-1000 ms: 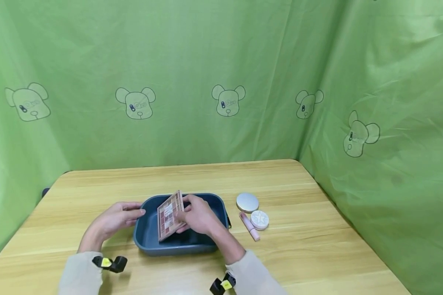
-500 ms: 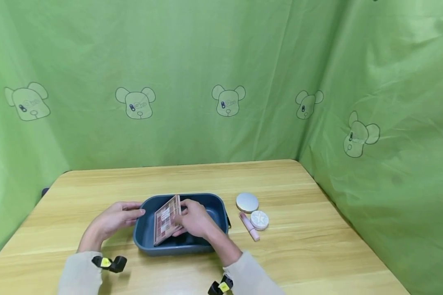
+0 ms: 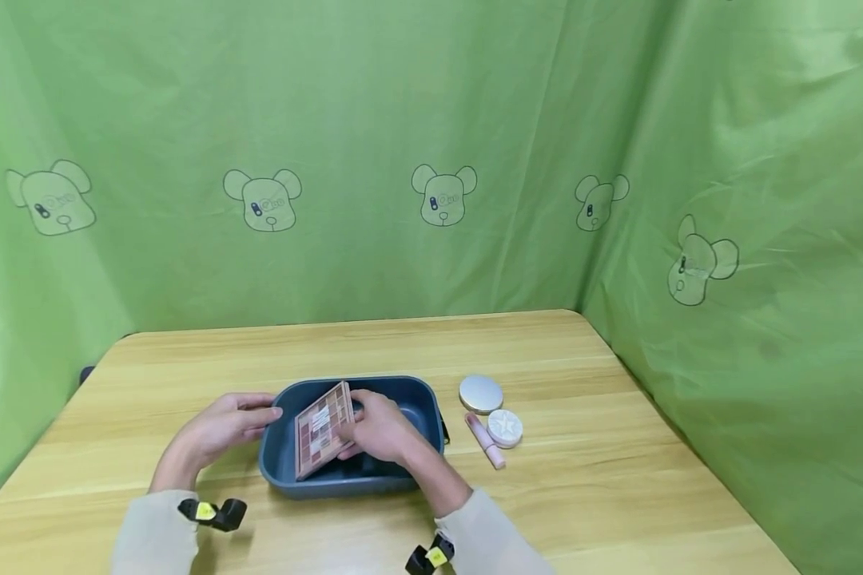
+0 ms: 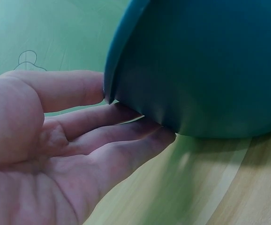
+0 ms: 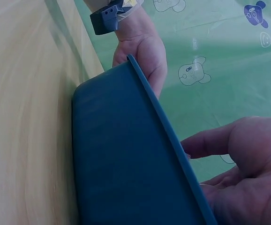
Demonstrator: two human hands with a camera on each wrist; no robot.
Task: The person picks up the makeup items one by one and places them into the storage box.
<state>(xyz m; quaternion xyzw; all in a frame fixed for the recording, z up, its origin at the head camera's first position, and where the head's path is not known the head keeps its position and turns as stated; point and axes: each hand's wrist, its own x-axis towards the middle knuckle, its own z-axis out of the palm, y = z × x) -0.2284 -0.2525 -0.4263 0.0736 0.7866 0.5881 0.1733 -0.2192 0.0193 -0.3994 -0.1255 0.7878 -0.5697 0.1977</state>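
Note:
My right hand (image 3: 381, 427) holds an eyeshadow palette (image 3: 318, 431) by its right edge, thumb over its face. Rows of pink and brown pans show on it. It is tilted inside a dark blue rectangular tub (image 3: 352, 489), its lower edge down in the tub. At the tub's left end, my left hand (image 3: 219, 431) holds the rim. In the left wrist view, the thumb reaches the rim while the other fingers (image 4: 135, 145) lie against the outer wall. The tub wall (image 5: 126, 154) hides the palette in the right wrist view.
To the right of the tub lie a round silver compact (image 3: 481, 394), a white round case with a star (image 3: 505, 429) and a pink lip gloss tube (image 3: 485, 441). They rest on a wooden table (image 3: 597, 463). Green curtains (image 3: 359, 263) stand behind and at the right.
The palette has moved left and slightly down inside the tub, along with my right hand, and its face has turned more toward the head camera. My left hand has stayed on the rim.

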